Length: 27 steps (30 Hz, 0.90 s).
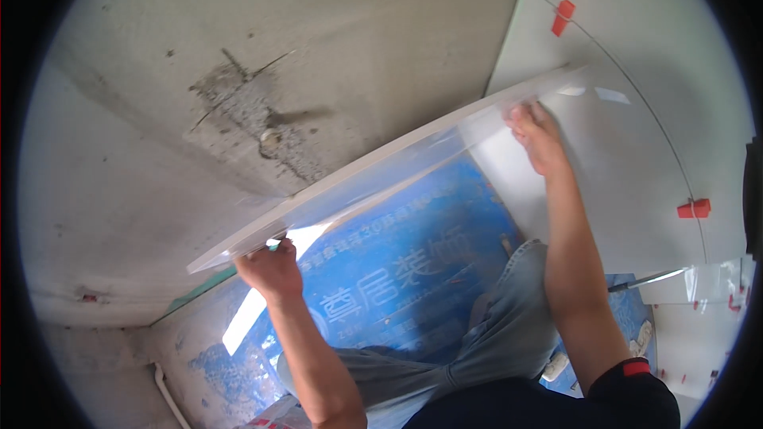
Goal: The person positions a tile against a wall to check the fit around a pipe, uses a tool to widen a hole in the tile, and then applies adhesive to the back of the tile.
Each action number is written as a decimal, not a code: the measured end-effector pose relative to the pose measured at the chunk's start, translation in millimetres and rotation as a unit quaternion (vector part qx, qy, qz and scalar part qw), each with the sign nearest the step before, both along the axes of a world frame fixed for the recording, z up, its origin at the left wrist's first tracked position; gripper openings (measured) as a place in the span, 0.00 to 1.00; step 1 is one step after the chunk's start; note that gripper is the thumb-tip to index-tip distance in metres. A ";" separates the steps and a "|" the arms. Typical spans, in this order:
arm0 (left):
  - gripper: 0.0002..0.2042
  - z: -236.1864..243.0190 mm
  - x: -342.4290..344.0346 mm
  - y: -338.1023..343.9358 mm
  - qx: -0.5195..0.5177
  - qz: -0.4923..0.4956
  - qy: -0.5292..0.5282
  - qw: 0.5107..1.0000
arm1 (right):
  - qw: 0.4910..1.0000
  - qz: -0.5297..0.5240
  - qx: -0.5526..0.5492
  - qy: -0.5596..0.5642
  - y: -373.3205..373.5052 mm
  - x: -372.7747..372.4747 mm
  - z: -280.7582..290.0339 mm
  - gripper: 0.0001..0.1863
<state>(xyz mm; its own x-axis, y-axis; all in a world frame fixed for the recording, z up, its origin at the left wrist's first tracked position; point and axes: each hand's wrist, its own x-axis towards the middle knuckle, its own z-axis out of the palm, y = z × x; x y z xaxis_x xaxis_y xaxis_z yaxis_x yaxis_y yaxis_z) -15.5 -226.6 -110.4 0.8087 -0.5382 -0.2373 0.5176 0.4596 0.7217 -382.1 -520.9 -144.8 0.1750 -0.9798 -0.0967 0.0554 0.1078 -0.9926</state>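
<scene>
A long, pale tile (389,160) slants across the view, rising from lower left to upper right, with its thick edge beside the bare wall (381,40). My left hand (273,270) is closed on its lower left part, the fingers partly hidden. Farther up and to the right, my right hand (536,139) grips the same tile near its upper right end, slightly blurred. Behind the left part of the tile, the wall has a rough chipped patch (246,115) with a small round stub in it.
White tiles (604,143) cover the right wall, with red wedges (563,17) along a curved joint. Blue printed sheeting (397,270) covers the floor below my legs. A white pipe (169,397) stands at the lower left. Pale lumpy objects (556,365) lie at lower right.
</scene>
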 end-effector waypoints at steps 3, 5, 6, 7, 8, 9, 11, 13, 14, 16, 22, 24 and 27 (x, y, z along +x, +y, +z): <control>0.20 -0.2 1.3 -0.5 -0.002 -0.022 -0.010 1.000 | 0.998 0.046 0.027 -0.016 -1.7 2.7 11.8 0.53; 0.20 1.6 0.0 -2.1 -0.001 -0.033 -0.014 0.999 | 0.998 0.045 0.029 -0.015 -1.1 4.3 22.7 0.53; 0.20 4.9 -1.9 -5.5 0.000 -0.036 -0.021 0.999 | 0.998 0.051 0.031 -0.017 -1.4 5.3 27.1 0.52; 0.20 9.3 -5.7 -7.5 0.011 -0.024 -0.018 0.999 | 0.998 0.044 0.030 -0.024 -4.4 6.4 27.0 0.53; 0.20 9.5 -7.4 -9.2 0.012 -0.031 -0.015 0.999 | 0.999 0.037 0.031 -0.021 -6.0 6.8 26.3 0.53; 0.20 8.5 -7.8 -9.8 0.013 -0.028 -0.013 0.999 | 0.999 0.035 0.031 -0.014 -7.8 7.4 25.8 0.53; 0.21 4.5 -4.9 -7.5 0.006 -0.031 -0.013 0.999 | 0.999 0.031 0.033 -0.005 -8.3 7.8 24.5 0.53; 0.21 3.3 -4.8 -6.6 -0.001 -0.039 -0.011 0.999 | 0.999 0.038 0.026 -0.018 -8.6 8.5 24.0 0.54; 0.21 4.7 -5.4 -6.1 -0.008 -0.044 -0.011 0.999 | 0.999 0.038 0.028 -0.017 -9.1 7.4 22.1 0.54; 0.20 3.6 -6.8 -8.2 -0.006 -0.038 0.002 0.999 | 0.999 0.031 0.020 -0.010 -10.2 4.2 19.4 0.53; 0.21 5.1 -10.8 -16.2 -0.003 -0.035 0.006 0.999 | 0.999 0.029 0.014 -0.003 -14.3 -4.7 19.6 0.51; 0.21 5.1 -9.3 -16.6 -0.005 -0.039 0.004 0.999 | 1.000 0.007 -0.006 0.000 -12.1 -1.4 15.7 0.38; 0.21 7.5 -12.1 -19.5 0.002 -0.035 -0.002 0.999 | 1.000 -0.016 -0.024 0.001 -10.8 0.4 14.6 0.27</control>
<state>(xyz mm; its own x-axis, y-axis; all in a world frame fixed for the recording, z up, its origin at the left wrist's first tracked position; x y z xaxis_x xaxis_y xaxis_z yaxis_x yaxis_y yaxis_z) -27.7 -246.1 -102.9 0.7704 -0.5922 -0.2360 0.5454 0.4205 0.7251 -381.7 -531.7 -130.2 0.1429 -0.9885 -0.0502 0.0560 0.0587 -0.9967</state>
